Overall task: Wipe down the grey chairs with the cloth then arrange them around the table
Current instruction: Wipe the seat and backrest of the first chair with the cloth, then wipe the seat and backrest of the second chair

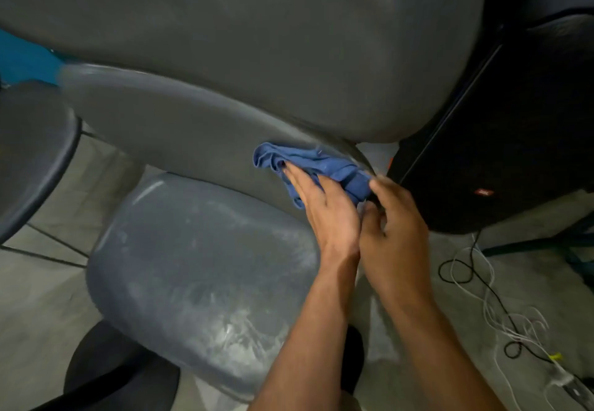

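- The grey chair point(199, 269) being cleaned fills the middle of the view: its dusty, streaked seat lies at about 7 o'clock of centre and its curved backrest point(167, 128) sweeps from 9 o'clock across to the centre.
- A second grey chair shell point(257, 31) looms across the top, from 10 to 1 o'clock, just behind the backrest.
- A black speaker point(501, 140) stands at 3 o'clock, close to the backrest's right end; loose cables point(482, 298) trail over the floor at 4 o'clock. No table is in view.
- A dark round seat point(32, 153) shows at 9 o'clock.
- The right hand point(398, 218), at 4 o'clock of centre, curls its fingers over the backrest's end; motion blur hides whether they also pinch the cloth's edge.
- The left hand point(324, 205) presses the cloth flat, fingers straight and close together, pointing toward 11 o'clock.
- The blue cloth point(315, 166) sits bunched on the backrest's lower right end, just right of centre.
- To do this step well, I judge the right hand should brace the backrest while the left sweeps the cloth in long overlapping strokes toward 9 o'clock.
- The seat looks the dustiest part, so it needs firm passes with a fresh fold of cloth; wiping appears far from done.
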